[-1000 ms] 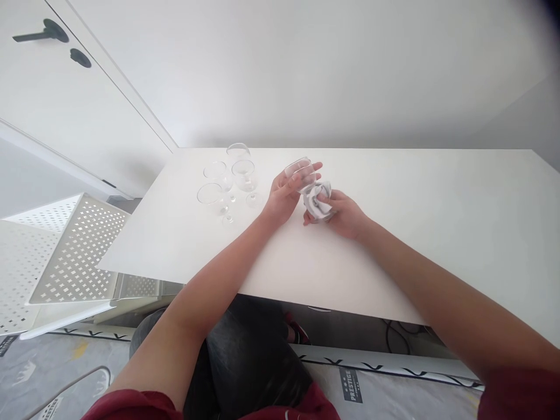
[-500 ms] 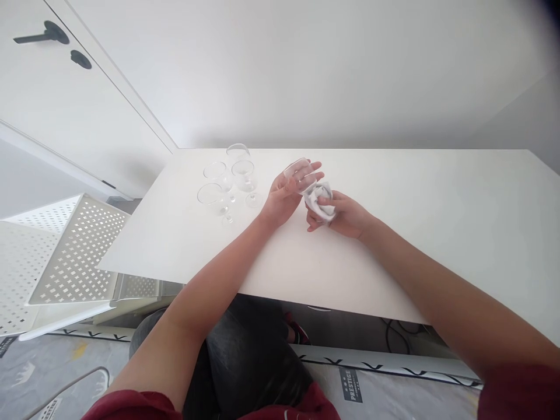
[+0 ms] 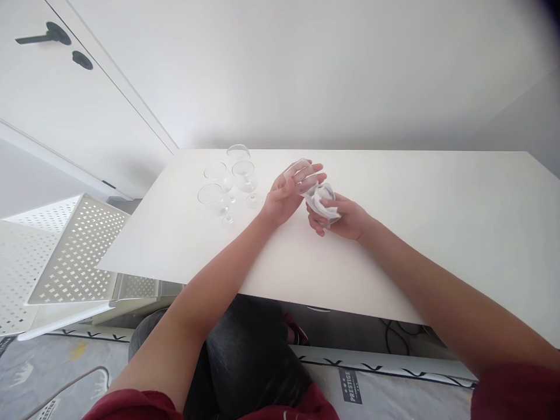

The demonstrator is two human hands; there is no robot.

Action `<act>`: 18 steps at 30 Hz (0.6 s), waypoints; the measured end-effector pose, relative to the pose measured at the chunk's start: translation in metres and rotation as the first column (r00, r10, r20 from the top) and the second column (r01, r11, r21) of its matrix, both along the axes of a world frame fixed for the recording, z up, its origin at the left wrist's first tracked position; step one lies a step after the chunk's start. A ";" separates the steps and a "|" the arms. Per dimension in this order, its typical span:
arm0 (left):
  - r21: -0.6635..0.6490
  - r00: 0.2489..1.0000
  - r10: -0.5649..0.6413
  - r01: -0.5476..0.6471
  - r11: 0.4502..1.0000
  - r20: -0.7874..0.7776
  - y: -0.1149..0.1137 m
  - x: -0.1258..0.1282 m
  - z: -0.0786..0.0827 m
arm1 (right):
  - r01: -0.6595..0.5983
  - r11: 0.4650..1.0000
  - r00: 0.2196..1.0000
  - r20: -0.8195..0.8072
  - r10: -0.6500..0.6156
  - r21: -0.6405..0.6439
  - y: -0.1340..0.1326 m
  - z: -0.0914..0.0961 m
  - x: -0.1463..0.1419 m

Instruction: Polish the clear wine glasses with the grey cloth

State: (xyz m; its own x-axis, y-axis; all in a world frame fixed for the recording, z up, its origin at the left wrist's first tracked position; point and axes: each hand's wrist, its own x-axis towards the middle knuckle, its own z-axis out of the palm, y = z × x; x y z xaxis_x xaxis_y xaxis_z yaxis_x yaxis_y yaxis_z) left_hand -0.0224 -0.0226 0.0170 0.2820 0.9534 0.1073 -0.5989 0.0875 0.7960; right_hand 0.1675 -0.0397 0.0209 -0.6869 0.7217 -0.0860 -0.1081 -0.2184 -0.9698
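Observation:
My left hand (image 3: 286, 189) is wrapped round the bowl of a clear wine glass (image 3: 301, 174), which lies tilted above the table with its foot end toward my right hand. A crumpled white cloth (image 3: 322, 201) is pinched in my right hand (image 3: 343, 216), pressed against the glass's foot; the cloth hides much of that end. To the left of my hands several clear stemmed wine glasses (image 3: 244, 175) stand upright in a close group on the table.
The white table (image 3: 415, 233) runs along a white wall. Left of it are a white perforated metal piece (image 3: 79, 256) and a door with a dark handle (image 3: 48, 34). Dark cables (image 3: 396, 337) lie under the table.
My right hand has turned slightly and the cloth in its fingers has shifted down a little round the glass's foot. My left hand has hardly moved.

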 end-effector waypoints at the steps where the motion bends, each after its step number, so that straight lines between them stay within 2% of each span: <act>1: 0.009 1.000 0.011 -0.011 1.000 -0.005 0.000 0.000 0.000 | 0.055 0.996 0.997 0.047 -0.059 0.073 0.000 -0.002 -0.001; 2: 0.028 1.000 0.025 -0.024 0.999 -0.016 0.000 0.000 -0.001 | 0.149 0.970 0.978 0.117 -0.173 0.190 -0.001 -0.004 -0.002; 4: 0.076 0.997 0.061 -0.057 0.995 -0.048 0.001 0.000 -0.003 | 0.317 0.835 0.867 0.219 -0.447 0.450 -0.001 -0.010 -0.005; 5: 0.097 0.995 0.078 -0.072 0.993 -0.059 0.002 0.000 -0.005 | 0.355 0.776 0.815 0.233 -0.530 0.522 -0.001 -0.011 -0.007; 6: 0.114 0.994 0.083 -0.076 0.991 -0.064 0.002 0.000 -0.006 | 0.368 0.768 0.805 0.234 -0.545 0.524 -0.001 -0.011 -0.007; 7: 0.128 0.995 0.071 -0.062 0.990 -0.063 0.002 0.000 -0.006 | 0.356 0.817 0.843 0.221 -0.490 0.453 -0.002 -0.010 -0.007; 9: 0.158 0.999 0.011 -0.002 0.988 -0.052 0.002 -0.001 -0.006 | 0.216 0.961 0.965 0.110 -0.237 0.175 -0.002 -0.003 -0.004; 10: 0.168 0.999 -0.019 0.027 0.985 -0.048 0.002 -0.001 -0.006 | 0.104 0.994 0.994 0.024 -0.105 0.045 -0.003 0.000 -0.001; 11: 0.175 0.998 -0.041 0.049 0.983 -0.046 0.002 -0.002 -0.005 | 0.006 0.999 0.999 -0.042 -0.007 -0.038 -0.003 0.003 0.001; 12: 0.181 0.998 -0.053 0.060 0.982 -0.043 0.001 -0.002 -0.004 | -0.043 0.997 0.997 -0.068 0.039 -0.064 -0.003 0.004 0.002; 13: 0.187 0.998 -0.055 0.061 0.980 -0.040 0.001 -0.001 -0.004 | -0.029 0.999 0.999 -0.044 0.028 -0.033 -0.003 0.004 0.003; 15: 0.201 0.999 -0.039 0.045 0.979 -0.035 0.002 -0.001 -0.005 | 0.154 0.976 0.982 0.085 -0.169 0.155 -0.003 -0.002 0.001; 17: 0.220 1.000 -0.009 0.014 0.975 -0.024 0.004 -0.001 -0.007 | 0.348 0.869 0.892 0.162 -0.423 0.352 0.000 -0.010 -0.001; 18: 0.229 1.000 0.008 -0.004 0.973 -0.014 0.006 0.000 -0.009 | 0.431 0.812 0.841 0.152 -0.520 0.395 0.002 -0.014 -0.002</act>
State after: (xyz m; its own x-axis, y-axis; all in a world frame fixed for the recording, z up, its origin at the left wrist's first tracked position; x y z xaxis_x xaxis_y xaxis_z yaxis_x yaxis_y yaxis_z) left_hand -0.0227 -0.0168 0.0081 0.2794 0.9057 0.3188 -0.5870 -0.1017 0.8032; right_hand 0.1651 -0.0375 0.0066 -0.2385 0.9657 0.1028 0.1334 0.1374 -0.9815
